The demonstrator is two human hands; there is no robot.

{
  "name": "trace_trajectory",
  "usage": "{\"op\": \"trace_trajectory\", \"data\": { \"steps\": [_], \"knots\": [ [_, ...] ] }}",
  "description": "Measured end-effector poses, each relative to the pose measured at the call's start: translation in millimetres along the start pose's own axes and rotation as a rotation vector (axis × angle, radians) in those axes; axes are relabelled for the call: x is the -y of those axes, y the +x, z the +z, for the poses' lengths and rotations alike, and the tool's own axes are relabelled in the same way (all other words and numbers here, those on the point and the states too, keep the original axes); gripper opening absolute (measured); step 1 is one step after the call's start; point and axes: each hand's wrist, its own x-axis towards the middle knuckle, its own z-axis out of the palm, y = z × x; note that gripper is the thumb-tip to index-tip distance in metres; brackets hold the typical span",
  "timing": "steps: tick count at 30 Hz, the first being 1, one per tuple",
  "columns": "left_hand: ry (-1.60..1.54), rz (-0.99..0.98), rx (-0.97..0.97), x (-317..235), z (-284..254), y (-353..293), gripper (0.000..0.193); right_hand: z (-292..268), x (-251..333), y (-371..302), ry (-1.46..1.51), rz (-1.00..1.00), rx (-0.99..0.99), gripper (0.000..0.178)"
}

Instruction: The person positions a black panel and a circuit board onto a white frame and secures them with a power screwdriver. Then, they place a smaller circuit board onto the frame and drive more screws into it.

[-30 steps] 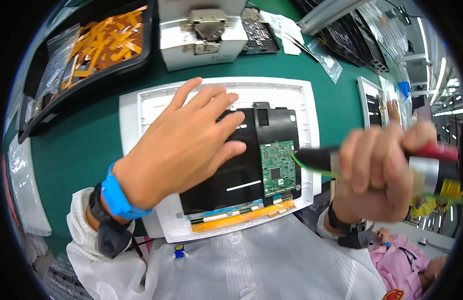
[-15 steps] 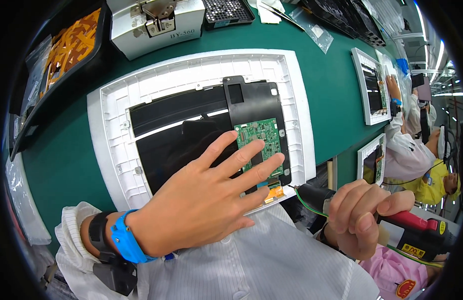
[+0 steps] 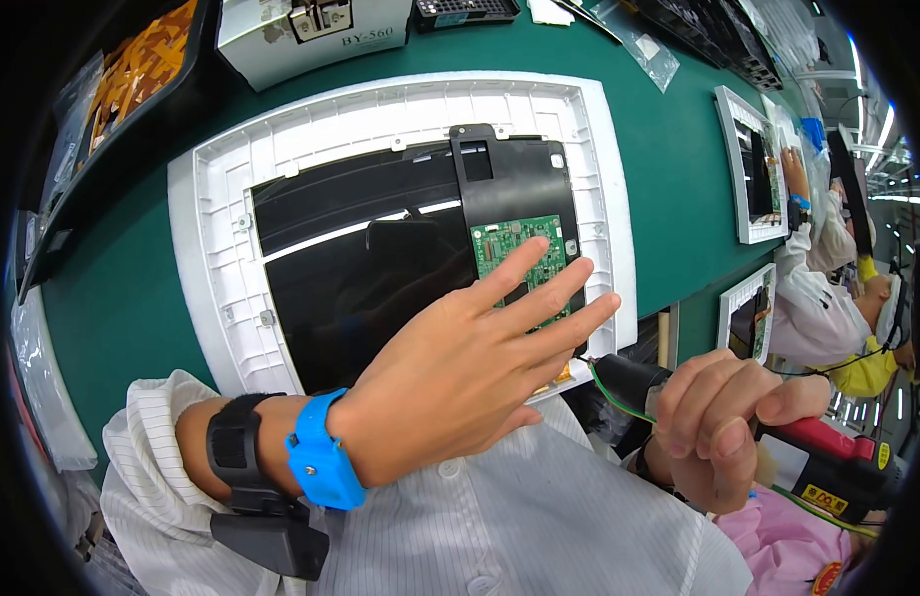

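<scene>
My left hand (image 3: 470, 348), with a blue wrist strap (image 3: 323, 452), lies with fingers spread over a green circuit board (image 3: 495, 238) and the screen's lower right corner. The board sits on a black metal plate (image 3: 519, 179) on the back of a dark display panel (image 3: 360, 288). Around the panel runs a white plastic frame (image 3: 221, 288). Whether my fingertips touch the board I cannot tell. At the right, my right hand (image 3: 723, 422) is closed round a black and red electric screwdriver (image 3: 634, 385). Its tip points left at the frame's near right corner.
A white foam pad (image 3: 619, 199) lies under the frame on the green table (image 3: 668, 149). At the far left stands a black tray (image 3: 197, 60) of orange flex cables. A white machine (image 3: 311, 40) stands at the back. Co-workers sit at right near two more framed panels (image 3: 753, 174).
My left hand has slid right across the board, uncovering more of its left part. In the picture the frame sits slightly higher. My right hand keeps its grip on the screwdriver.
</scene>
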Motion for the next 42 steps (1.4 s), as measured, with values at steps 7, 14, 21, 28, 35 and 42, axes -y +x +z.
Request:
{"op": "trace_trajectory", "data": {
  "steps": [7,14,21,28,35,42],
  "knots": [
    [0.017,0.008,-0.005,-0.1,0.9,0.8,0.052,1.2,-0.3,0.6,-0.002,0.018,0.02,0.033],
    [0.01,-0.002,-0.001,0.0,1.1,1.2,0.053,0.1,-4.0,0.2,0.017,0.014,0.035,0.033],
    [0.0,0.001,-0.002,1.0,2.4,2.1,0.053,1.5,-5.1,-0.2,0.0,0.005,0.052,0.033],
    [0.181,0.008,-0.02,0.7,4.9,0.6,0.033,4.3,-10.0,-5.6,-0.031,-0.043,0.05,0.034],
    [0.157,-0.004,-0.065,1.0,5.9,-0.6,0.035,6.6,-9.6,-5.3,-0.047,-0.037,0.053,0.035],
    [0.105,0.01,-0.077,5.8,4.2,-6.1,0.041,8.5,-4.2,-4.0,-0.037,0.012,0.037,0.035]
  ]
}}
